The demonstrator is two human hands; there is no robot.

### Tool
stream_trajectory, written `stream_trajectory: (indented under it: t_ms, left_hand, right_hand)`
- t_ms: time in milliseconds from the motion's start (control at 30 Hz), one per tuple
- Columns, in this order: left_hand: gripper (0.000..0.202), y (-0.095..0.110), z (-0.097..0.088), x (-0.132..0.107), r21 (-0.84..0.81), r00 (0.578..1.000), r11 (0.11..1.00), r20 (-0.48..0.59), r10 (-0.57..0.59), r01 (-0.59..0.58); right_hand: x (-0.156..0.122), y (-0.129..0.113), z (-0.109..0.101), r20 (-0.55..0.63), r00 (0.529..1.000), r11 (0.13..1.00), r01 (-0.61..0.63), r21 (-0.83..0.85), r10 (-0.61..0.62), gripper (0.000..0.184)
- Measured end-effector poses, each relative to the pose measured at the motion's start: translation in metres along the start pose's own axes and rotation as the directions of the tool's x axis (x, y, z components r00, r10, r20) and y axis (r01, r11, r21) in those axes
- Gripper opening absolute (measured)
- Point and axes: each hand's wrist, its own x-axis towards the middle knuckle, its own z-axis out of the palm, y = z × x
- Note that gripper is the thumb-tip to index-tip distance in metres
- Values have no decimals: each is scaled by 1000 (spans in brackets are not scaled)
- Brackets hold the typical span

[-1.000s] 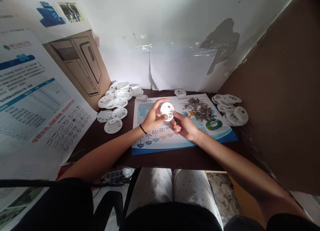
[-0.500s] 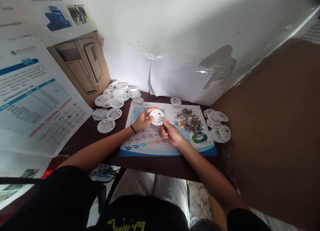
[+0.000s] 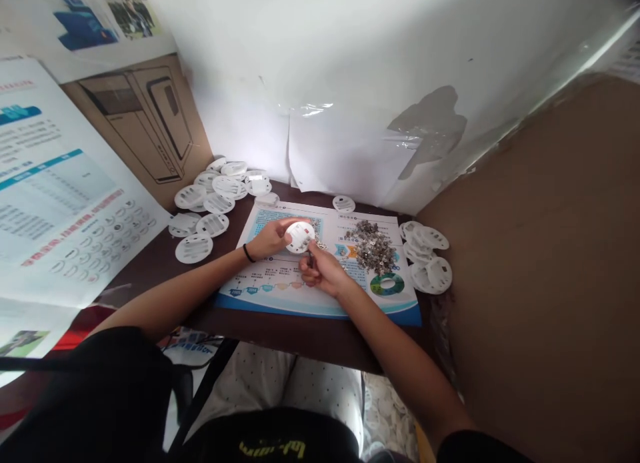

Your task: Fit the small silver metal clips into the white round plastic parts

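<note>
My left hand (image 3: 273,240) grips a white round plastic disc (image 3: 300,237) by its left side, thumb on its face and fingers behind. The disc is tilted up, with moulded slots and a small reddish spot near its right edge. My right hand (image 3: 324,268) is at the disc's lower right edge, its thumb and index finger pinched against the face and the other fingers curled in. Anything small between those fingertips is hidden. Beneath both hands lies a printed sheet (image 3: 280,301). A heap of small metal pieces (image 3: 373,247) sits on the sheet, right of my right hand.
Several similar discs (image 3: 194,248) are piled at the left, and another pile (image 3: 431,275) is at the right. A single disc (image 3: 343,203) lies behind the sheet. Cardboard (image 3: 530,249) walls the right side; a white panel (image 3: 340,149) stands at the back.
The whole view has shifted, so the table and hands appear farther left. Both hands stay at the same disc, which now shows its face at a slightly different angle.
</note>
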Motion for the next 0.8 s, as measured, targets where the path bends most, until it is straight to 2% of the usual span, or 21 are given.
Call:
stream_trajectory:
  t_ms: [100,233,300,367,400,467,533,600,700,800]
  left_hand:
    - [74,1,1,-3,19,1000,1000,-20,18,-18]
    - [63,8,4,-7,-59,999,997,18,50,-49]
    - [55,11,6,-10,-100,999,994,-18,44,-46]
    - [53,13,10,-12,-206,997,978,-79,4,-20]
    - [55,13,12,-13,-296,996,954,-65,-58,36]
    - [64,15,17,-15,-485,977,850,57,-204,205]
    - [64,18,21,-14,-577,936,751,77,-343,322]
    - [63,22,23,-12,-651,875,628,117,-470,425]
    - [78,25,25,-8,-689,824,510,232,-516,514]
    - [90,19,25,-6,-695,836,494,303,-457,522]
  right_hand:
    - [-1,1,-2,-8,996,996,83,-28,-84,63]
    - [-5,4,-4,-32,989,988,142,-59,-144,58]
    - [-7,5,-5,-25,986,983,163,-88,-165,58]
    - [-8,6,-5,0,981,974,195,-119,-196,56]
    - [-8,7,-6,16,976,968,215,-127,-215,55]
    - [-8,8,-6,42,966,958,258,-123,-254,50]
    - [-8,9,-6,45,957,951,289,-108,-285,44]
    - [-9,10,-8,42,955,951,297,-90,-295,40]
    - [-9,11,-9,60,954,953,297,-68,-293,36]
    - [-10,11,-9,63,951,949,308,-71,-304,33]
